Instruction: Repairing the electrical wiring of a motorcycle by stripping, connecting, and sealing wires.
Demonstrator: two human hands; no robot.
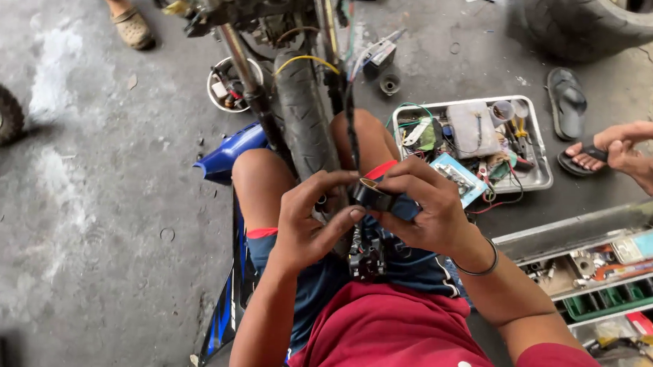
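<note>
Black switch housing [375, 197] sits mid-frame over the knees, pinched between both hands: right hand [428, 209] wraps it from the right, left hand [307, 222] fingers [340, 219] press its left end. Long axis roughly left-right.

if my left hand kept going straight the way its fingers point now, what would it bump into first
Your left hand points up and to the right, so its fingers would first meet the small black part held in your right hand. They look already on or nearly touching it, though depth is hard to judge.

Two tyres [307, 118] — two trays [536, 176]
</note>
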